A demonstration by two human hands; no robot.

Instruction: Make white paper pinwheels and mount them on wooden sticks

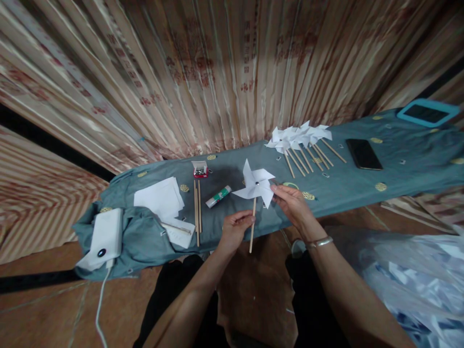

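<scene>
A white paper pinwheel (255,182) with a dark pin at its centre is held upright over the front part of the cloth-covered table. Its wooden stick (252,232) is pinched between the thumb and fingers of my left hand (235,228). My right hand (290,202), with a bracelet at the wrist, has its thumb and fingers closed at the right-hand blade of the pinwheel. Just left of the pinwheel lies a glue stick (218,196) with a green label. Farther left are several loose wooden sticks (197,212) and a small open red box (200,170) of metal pins.
Finished pinwheels (302,137) lie overlapped at the back right, beside a black phone (363,154) and a blue-framed tablet (428,112). White paper sheets (159,197) and a cabled white power bank (106,234) are on the left. A plastic bag (416,275) stands at lower right.
</scene>
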